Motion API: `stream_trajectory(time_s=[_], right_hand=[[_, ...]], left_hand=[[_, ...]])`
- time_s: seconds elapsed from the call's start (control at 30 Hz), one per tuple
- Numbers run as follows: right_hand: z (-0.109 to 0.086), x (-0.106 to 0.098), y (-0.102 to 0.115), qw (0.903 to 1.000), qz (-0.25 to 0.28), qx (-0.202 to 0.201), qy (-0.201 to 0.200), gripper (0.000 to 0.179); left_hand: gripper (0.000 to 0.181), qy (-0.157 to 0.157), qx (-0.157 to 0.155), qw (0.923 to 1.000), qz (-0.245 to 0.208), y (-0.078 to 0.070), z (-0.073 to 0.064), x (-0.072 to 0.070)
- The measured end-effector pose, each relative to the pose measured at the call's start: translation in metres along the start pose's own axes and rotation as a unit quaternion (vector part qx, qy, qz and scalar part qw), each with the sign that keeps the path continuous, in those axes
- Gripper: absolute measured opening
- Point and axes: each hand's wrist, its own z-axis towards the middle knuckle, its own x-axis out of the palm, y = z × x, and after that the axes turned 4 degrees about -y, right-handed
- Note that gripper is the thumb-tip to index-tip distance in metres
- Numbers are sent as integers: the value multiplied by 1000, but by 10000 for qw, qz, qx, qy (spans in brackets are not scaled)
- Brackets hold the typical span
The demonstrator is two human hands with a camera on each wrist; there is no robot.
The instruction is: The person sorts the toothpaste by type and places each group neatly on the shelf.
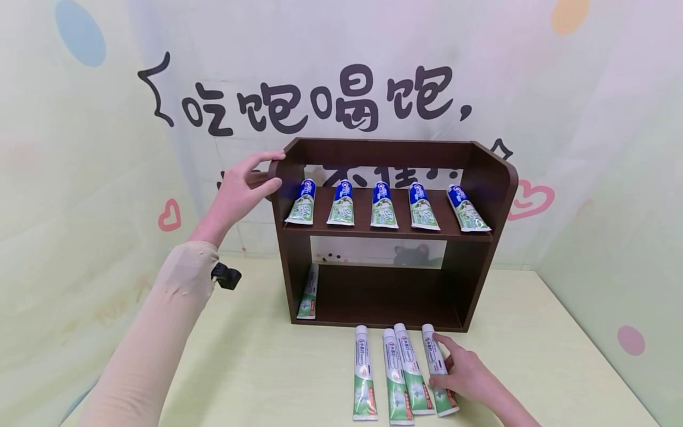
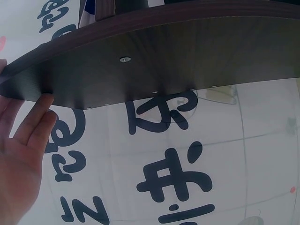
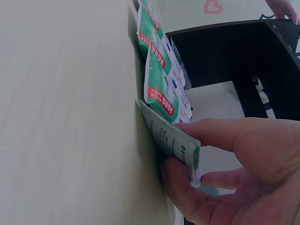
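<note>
My left hand (image 1: pixel 240 187) holds the left side panel of a dark brown two-tier shelf (image 1: pixel 386 234) near its top; in the left wrist view some fingers (image 2: pixel 40 119) lie against the panel's outer face. Low at the right, my right hand (image 1: pixel 469 376) pinches the rightmost white-and-green toothpaste tube (image 1: pixel 434 356) by its edges. The right wrist view shows this tube (image 3: pixel 171 140) tilted up on one side between thumb and fingers. To its left lie three like toothpaste tubes (image 1: pixel 364 367), caps toward the shelf, two of them overlapping.
Several blue-and-green toothpaste tubes (image 1: pixel 382 204) lie in a spaced row on the upper tier. One white-and-green tube (image 1: pixel 308 293) lies at the lower tier's left end. The shelf stands on a pale table (image 1: pixel 251 356), before a printed wall (image 1: pixel 331 35).
</note>
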Motion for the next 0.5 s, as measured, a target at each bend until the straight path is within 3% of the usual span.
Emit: stream_trajectory(time_s=[0.2,0.37,0.5], right_hand=[[0,-2,1,10000,-16,-47,78,89],[1,-2,2,9999,45,-28,130,89],[2,-4,-2,9992,164,-244,254,88]], left_hand=[[44,-17,88,10000,-9,19,7,2],[43,-25,120,9999,-7,20,7,1],[43,-40,134,9999,-33,20,6,1]])
